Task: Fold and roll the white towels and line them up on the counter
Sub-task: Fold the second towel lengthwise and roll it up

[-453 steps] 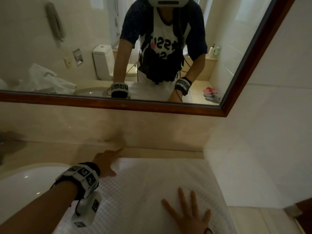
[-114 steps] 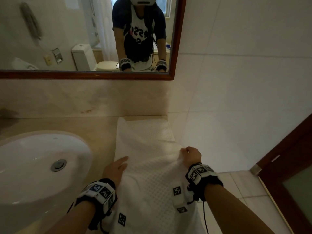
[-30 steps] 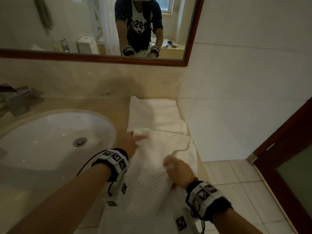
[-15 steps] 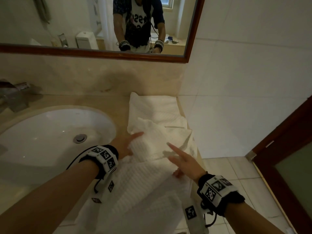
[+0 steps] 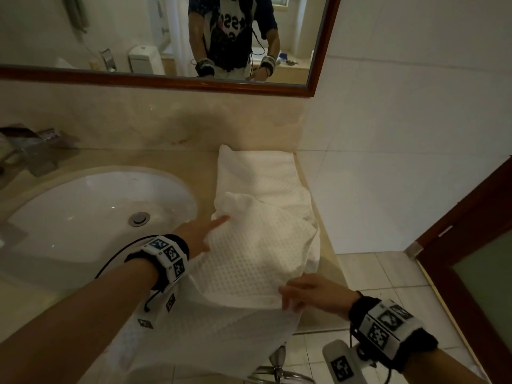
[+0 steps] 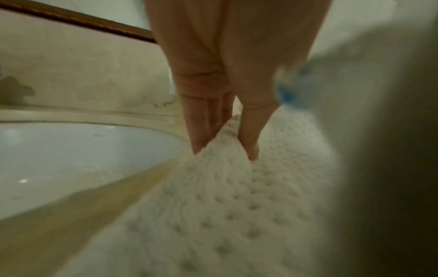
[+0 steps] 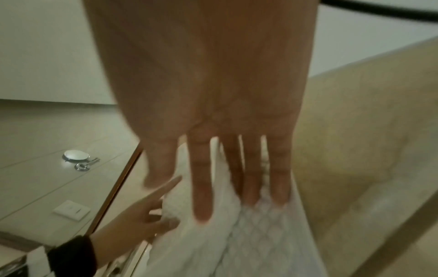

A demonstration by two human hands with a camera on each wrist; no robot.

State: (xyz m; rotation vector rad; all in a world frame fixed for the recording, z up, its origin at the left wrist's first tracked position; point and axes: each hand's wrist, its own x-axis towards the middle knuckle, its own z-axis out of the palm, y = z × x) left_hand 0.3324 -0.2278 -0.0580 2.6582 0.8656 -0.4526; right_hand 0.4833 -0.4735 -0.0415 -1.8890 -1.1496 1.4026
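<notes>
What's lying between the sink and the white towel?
Only a bare strip of beige counter separates the sink from the white towel, clearest in the head view.

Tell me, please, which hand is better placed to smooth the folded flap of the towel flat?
Left. The left hand already lies with straight fingers on the towel flap's far corner; the right hand sits at the near edge.

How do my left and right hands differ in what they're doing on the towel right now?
The left hand reaches farther back, near the sink, fingers straight against the towel at its bunched far fold. The right hand sits nearer, at the counter's front edge, fingers spread over the folded near edge. Both touch the same white towel; neither plainly grips it.
</notes>
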